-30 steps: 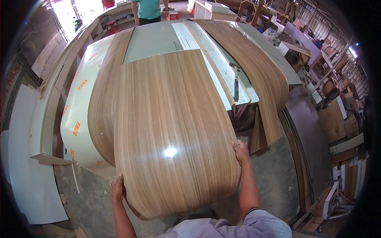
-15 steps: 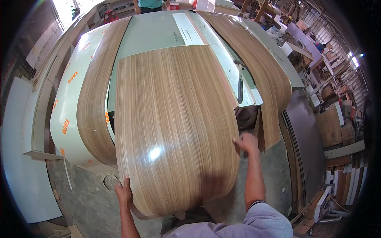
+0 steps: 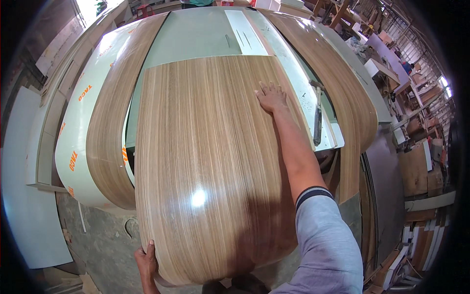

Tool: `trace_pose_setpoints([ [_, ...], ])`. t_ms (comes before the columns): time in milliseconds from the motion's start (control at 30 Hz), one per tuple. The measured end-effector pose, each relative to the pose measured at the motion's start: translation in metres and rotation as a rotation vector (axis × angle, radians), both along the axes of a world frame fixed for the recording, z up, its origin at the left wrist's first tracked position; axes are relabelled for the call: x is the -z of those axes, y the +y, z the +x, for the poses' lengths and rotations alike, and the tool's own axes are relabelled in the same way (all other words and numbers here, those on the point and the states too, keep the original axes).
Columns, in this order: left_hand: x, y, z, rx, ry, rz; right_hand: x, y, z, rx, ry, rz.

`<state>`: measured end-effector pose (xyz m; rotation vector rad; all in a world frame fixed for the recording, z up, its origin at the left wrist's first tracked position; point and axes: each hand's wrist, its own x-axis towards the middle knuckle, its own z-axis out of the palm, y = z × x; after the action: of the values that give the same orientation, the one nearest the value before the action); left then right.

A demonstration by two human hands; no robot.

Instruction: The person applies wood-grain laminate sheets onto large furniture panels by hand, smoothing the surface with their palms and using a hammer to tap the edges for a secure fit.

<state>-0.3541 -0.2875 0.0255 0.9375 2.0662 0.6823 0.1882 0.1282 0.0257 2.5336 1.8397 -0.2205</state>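
Note:
A large glossy wood-grain laminate sheet lies over the work table, its near end bending down toward my body. At the sheet's lower left edge, my left hand grips it with the thumb up on the top face; the other fingers are partly hidden. My right hand rests flat near the far right corner of the sheet, fingers spread, with nothing in it. A hammer with a dark grip lies just right of that hand, on a white strip.
Wood-grain strips flank the sheet on both sides. At the left is a white sheet with orange print. A pale panel leans farther left. Dark boards and offcuts stand to the right. A person is partly visible beyond the table.
My right hand has left the sheet's right edge and reached forward onto its far right part. My left hand stays on the left edge. The view has shifted slightly.

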Motion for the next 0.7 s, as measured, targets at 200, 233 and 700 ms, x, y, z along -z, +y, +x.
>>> trace_pose_setpoints([
  [200, -0.016, 0.031, 0.008, -0.008, 0.012, -0.037, 0.002, 0.036, 0.017, 0.011, -0.003, -0.043],
  [233, -0.022, 0.038, 0.015, -0.023, -0.025, 0.005, 0.002, 0.04, 0.019, 0.008, 0.002, -0.039],
  [700, -0.031, 0.106, 0.026, -0.074, -0.109, 0.054, -0.007, 0.11, 0.023, 0.019, -0.045, -0.047],
])
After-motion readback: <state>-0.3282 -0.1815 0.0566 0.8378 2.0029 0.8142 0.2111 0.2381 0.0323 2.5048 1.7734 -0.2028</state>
